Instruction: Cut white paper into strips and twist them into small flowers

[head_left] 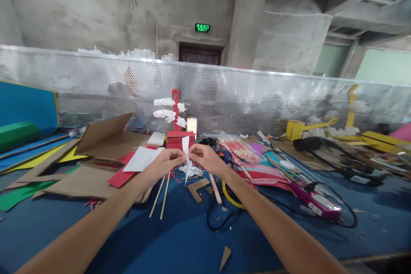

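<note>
Both my hands meet above the middle of the blue table. My left hand (169, 159) pinches a narrow strip of white paper (186, 147), which stands upright between the fingers. On its other side my right hand (203, 157) pinches the same strip. Torn white paper scraps (192, 171) lie just below. Behind the hands stands a red box (180, 137) with a red upright stem (175, 109) that carries white crumpled tufts. White sheets (141, 159) rest on red card beside my left forearm. Two thin wooden sticks (163, 199) lie under my left hand.
Brown cardboard pieces (77, 180) cover the left side. On the right are a purple device (316, 201) with a black cable, a bag of red-and-white sticks (239, 147) and yellow card shapes (293, 130). A perforated metal screen (224, 94) runs along the back.
</note>
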Available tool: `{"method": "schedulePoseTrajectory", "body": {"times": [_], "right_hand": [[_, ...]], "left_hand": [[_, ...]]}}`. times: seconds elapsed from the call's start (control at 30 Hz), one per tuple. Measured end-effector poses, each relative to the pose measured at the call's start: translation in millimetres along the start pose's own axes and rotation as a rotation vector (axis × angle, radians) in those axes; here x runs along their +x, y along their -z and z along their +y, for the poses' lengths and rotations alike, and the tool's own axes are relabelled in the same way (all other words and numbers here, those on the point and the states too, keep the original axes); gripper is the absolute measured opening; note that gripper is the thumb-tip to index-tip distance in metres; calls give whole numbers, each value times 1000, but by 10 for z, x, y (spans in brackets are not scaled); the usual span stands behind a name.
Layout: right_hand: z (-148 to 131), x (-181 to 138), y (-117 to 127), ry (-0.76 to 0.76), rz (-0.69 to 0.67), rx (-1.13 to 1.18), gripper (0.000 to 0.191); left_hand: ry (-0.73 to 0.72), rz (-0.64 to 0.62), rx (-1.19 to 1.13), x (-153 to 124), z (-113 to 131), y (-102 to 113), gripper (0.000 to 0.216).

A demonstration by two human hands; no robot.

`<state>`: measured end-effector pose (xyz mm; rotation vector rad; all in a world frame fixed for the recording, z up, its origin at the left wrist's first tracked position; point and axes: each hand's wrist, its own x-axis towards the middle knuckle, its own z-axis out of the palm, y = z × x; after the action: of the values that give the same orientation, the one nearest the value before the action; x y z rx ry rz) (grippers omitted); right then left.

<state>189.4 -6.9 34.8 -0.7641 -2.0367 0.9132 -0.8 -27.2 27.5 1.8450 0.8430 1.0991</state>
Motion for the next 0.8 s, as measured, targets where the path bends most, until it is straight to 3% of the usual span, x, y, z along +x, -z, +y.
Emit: {"method": "schedulePoseTrajectory", "body": {"times": [0.27,0.8], "right_hand": [[-32,-12,2,12,-10,22,23],[-58,-22,-22,-20,51,-43,16]], "left_hand": [[1,8,-68,-22,-35,0,21],[-20,77,138,34,-61,-3,18]]}}
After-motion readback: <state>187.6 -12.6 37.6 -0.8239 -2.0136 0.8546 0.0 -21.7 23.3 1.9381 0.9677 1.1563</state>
